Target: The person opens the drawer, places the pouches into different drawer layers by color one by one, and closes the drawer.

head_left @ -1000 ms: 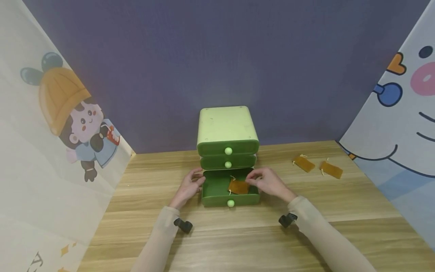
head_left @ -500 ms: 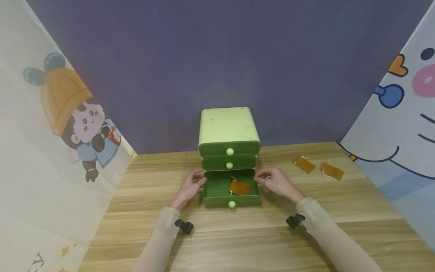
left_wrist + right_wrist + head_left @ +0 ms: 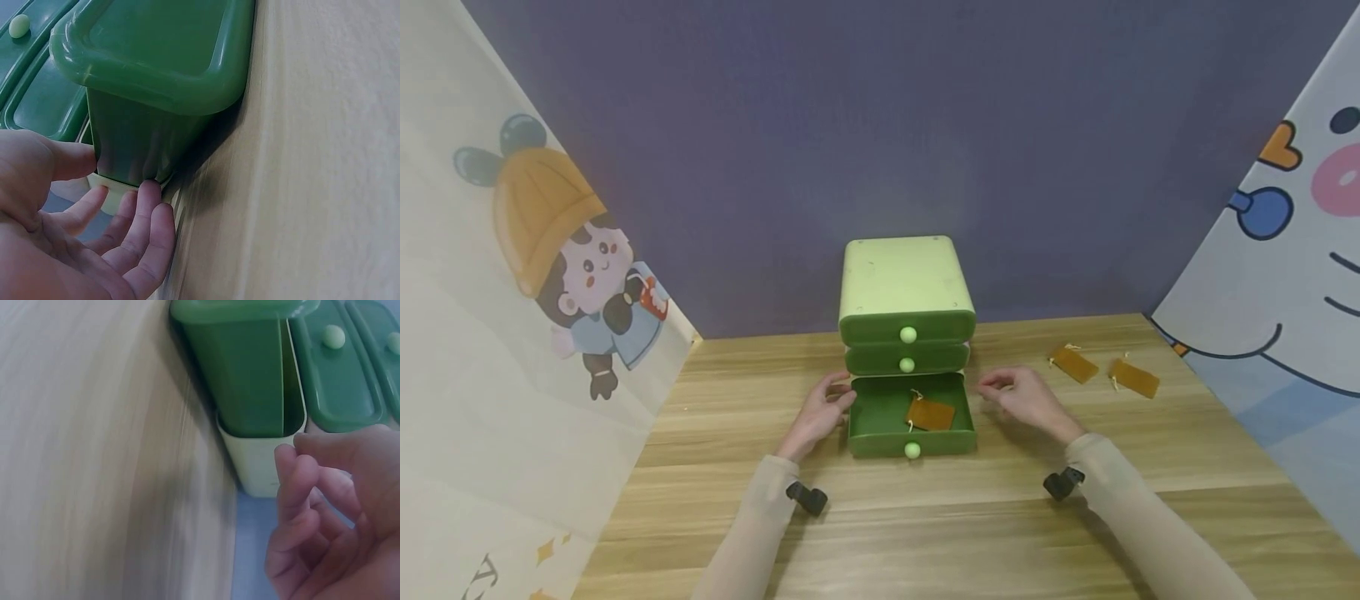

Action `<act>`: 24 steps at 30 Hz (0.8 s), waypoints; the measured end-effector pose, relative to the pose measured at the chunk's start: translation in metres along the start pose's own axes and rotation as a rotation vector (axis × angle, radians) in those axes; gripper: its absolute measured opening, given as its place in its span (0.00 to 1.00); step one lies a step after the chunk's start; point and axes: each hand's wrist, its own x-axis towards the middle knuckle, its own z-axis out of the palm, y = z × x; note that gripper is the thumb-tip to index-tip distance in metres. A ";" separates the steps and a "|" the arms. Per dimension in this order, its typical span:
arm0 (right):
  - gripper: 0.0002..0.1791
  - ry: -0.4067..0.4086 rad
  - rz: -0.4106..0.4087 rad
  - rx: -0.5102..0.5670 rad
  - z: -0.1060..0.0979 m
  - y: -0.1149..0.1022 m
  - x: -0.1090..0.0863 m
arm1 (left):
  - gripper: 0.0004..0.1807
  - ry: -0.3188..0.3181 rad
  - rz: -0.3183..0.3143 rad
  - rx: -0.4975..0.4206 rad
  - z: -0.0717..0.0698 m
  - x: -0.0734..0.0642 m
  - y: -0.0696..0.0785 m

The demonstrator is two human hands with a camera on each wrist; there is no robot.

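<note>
A small drawer cabinet [image 3: 902,275], pale green-yellow with green fronts, stands against the back wall. Its bottom drawer [image 3: 880,422] is pulled out, and a brown drawstring pouch [image 3: 932,414] lies inside. On the cabinet's left, my left hand [image 3: 822,414] has relaxed fingers; in the left wrist view the fingertips [image 3: 149,187] are at the pale casing edge beside the drawer. My right hand [image 3: 1024,402] hovers just right of the drawer, thumb and forefinger tips close together with nothing between them. The right wrist view shows its fingertips [image 3: 286,453] by the casing's edge.
Two more brown pouches, a nearer-left one [image 3: 1073,364] and a right one [image 3: 1134,378], lie on the wooden table [image 3: 887,542] to the right. The middle drawer [image 3: 872,359] and top drawer [image 3: 872,329] have round knobs. A dark wall [image 3: 895,125] rises behind.
My right hand has let go of the pouch, leaving it in the bottom drawer, and moved right, out past the drawer's side. My left hand has stayed beside the cabinet.
</note>
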 end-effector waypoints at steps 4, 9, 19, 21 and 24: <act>0.16 0.013 0.017 -0.002 -0.004 0.005 0.001 | 0.29 0.003 0.004 0.004 0.000 -0.001 0.001; 0.17 0.032 0.052 -0.010 -0.010 0.014 0.001 | 0.29 0.001 0.002 0.007 0.000 -0.001 0.001; 0.17 0.052 0.051 -0.051 -0.020 0.030 -0.002 | 0.29 0.002 -0.007 -0.001 0.000 0.000 -0.001; 0.17 0.061 0.053 -0.045 -0.022 0.033 -0.002 | 0.29 0.002 -0.006 0.003 0.000 0.000 0.000; 0.17 0.070 0.056 -0.042 -0.025 0.037 -0.001 | 0.29 0.002 -0.003 0.007 0.000 0.000 0.001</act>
